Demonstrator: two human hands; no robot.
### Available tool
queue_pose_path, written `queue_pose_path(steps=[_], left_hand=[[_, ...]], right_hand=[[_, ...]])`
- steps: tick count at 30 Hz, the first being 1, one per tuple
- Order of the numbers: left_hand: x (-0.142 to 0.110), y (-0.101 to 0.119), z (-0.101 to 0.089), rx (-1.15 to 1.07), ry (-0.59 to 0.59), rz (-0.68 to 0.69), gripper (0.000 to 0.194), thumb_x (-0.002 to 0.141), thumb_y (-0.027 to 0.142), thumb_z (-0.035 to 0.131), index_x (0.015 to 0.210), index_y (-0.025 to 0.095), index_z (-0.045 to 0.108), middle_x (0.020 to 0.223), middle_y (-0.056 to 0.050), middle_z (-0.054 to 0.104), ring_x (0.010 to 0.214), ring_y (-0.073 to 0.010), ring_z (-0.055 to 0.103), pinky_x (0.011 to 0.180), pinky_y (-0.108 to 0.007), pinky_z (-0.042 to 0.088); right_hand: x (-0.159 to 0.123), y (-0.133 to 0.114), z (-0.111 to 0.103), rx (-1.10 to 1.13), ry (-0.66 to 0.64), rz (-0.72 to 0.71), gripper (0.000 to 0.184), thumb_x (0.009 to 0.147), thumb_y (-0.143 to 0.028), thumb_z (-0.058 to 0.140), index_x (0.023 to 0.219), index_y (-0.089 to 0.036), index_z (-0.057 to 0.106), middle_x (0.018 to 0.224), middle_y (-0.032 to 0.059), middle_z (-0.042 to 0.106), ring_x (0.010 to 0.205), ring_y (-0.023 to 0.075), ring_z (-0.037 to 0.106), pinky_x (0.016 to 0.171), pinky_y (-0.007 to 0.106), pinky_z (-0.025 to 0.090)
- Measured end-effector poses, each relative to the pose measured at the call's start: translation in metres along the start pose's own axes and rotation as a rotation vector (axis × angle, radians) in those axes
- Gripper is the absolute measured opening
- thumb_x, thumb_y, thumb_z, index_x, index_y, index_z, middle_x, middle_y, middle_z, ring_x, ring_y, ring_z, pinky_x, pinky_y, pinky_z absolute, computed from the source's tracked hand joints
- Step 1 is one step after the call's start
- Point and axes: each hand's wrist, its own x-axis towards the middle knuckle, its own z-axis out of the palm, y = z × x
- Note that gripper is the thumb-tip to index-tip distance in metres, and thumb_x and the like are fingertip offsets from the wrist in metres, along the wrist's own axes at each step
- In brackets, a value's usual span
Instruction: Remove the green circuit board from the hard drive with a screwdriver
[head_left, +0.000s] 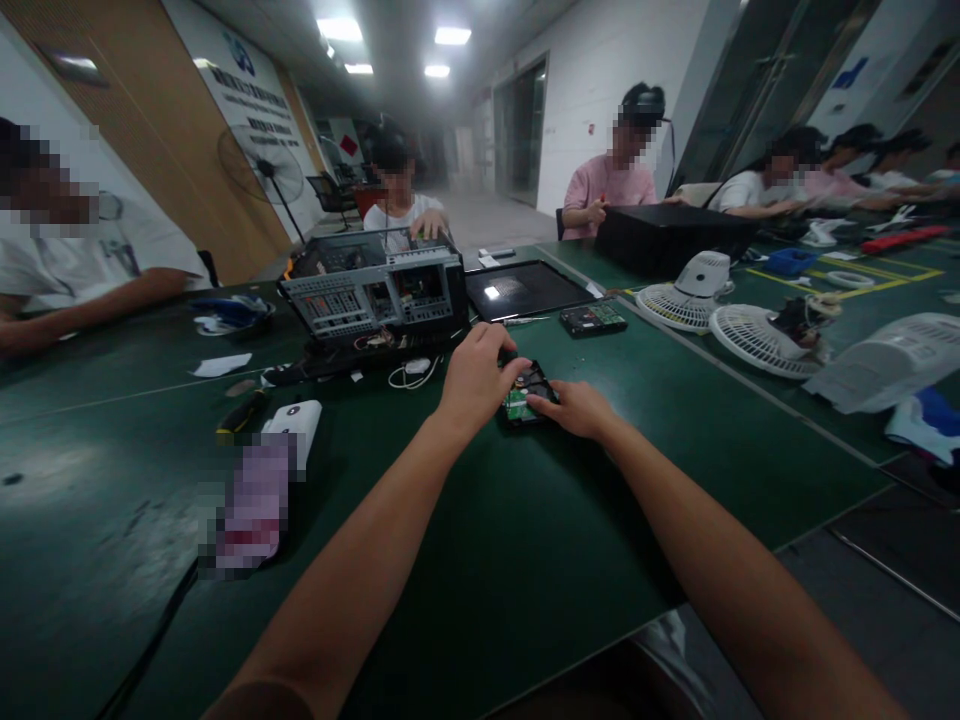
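A hard drive [527, 392] with a green circuit board lies on the dark green table [525, 560] in front of me. My left hand [478, 375] is curled over its left end, fingers closed on something dark that I cannot make out. My right hand [574, 408] rests on the drive's right side, fingers pressed against its edge. Behind the hands stands an opened grey computer case [375, 295] with loose cables [409, 372] at its foot.
A second hard drive [592, 318] and a black side panel [525, 288] lie beyond. White fan parts [757, 335] sit at the right. A white device [296, 425] and a screwdriver [240, 415] lie at the left. Other people sit around the table.
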Motion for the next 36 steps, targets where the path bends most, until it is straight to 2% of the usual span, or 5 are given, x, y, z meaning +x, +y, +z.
queue_pose_path(steps=[4, 10, 20, 27, 36], left_hand=[[0.0004, -0.0002, -0.0009, -0.011, -0.035, 0.029, 0.014, 0.085, 0.016, 0.070, 0.094, 0.021, 0.060, 0.096, -0.003, 0.065, 0.092, -0.0187, 0.062, 0.082, -0.033, 0.052], [-0.0003, -0.0037, 0.0029, -0.038, -0.057, 0.061, 0.021, 0.088, 0.012, 0.064, 0.108, 0.020, 0.065, 0.110, -0.005, 0.070, 0.102, -0.0190, 0.065, 0.092, -0.034, 0.053], [-0.0008, 0.0009, -0.0002, 0.035, 0.000, 0.034, 0.011, 0.088, 0.020, 0.068, 0.099, 0.022, 0.071, 0.101, -0.005, 0.064, 0.097, -0.0199, 0.062, 0.089, -0.036, 0.054], [0.0000, -0.0002, -0.0003, 0.013, -0.025, 0.063, 0.018, 0.091, 0.014, 0.060, 0.104, 0.022, 0.070, 0.105, -0.006, 0.069, 0.101, -0.0201, 0.065, 0.092, -0.037, 0.053], [-0.0001, -0.0017, 0.0002, 0.008, -0.024, 0.023, 0.006, 0.088, 0.021, 0.069, 0.094, 0.021, 0.067, 0.097, -0.004, 0.072, 0.092, -0.0199, 0.067, 0.086, -0.036, 0.054]], right_hand=[[-0.0010, -0.0007, -0.0009, -0.001, 0.003, -0.005, 0.081, 0.089, -0.083, 0.029, 0.118, -0.018, 0.067, 0.113, 0.0177, 0.072, 0.098, 0.0320, 0.068, 0.074, 0.033, 0.045], [-0.0002, -0.0003, 0.0002, -0.001, -0.011, 0.014, 0.082, 0.088, -0.085, 0.028, 0.115, -0.018, 0.068, 0.110, 0.0171, 0.073, 0.097, 0.0309, 0.067, 0.074, 0.032, 0.044], [-0.0008, -0.0012, -0.0006, 0.004, 0.007, 0.002, 0.081, 0.088, -0.084, 0.030, 0.118, -0.018, 0.067, 0.112, 0.0171, 0.073, 0.097, 0.0309, 0.068, 0.072, 0.032, 0.044], [0.0000, 0.0000, 0.0000, 0.005, 0.003, 0.009, 0.081, 0.088, -0.084, 0.029, 0.118, -0.019, 0.067, 0.113, 0.0172, 0.073, 0.098, 0.0313, 0.068, 0.073, 0.032, 0.045], [-0.0006, -0.0011, -0.0014, 0.006, -0.007, 0.003, 0.081, 0.088, -0.084, 0.029, 0.117, -0.018, 0.067, 0.111, 0.0176, 0.073, 0.096, 0.0313, 0.068, 0.071, 0.032, 0.045]])
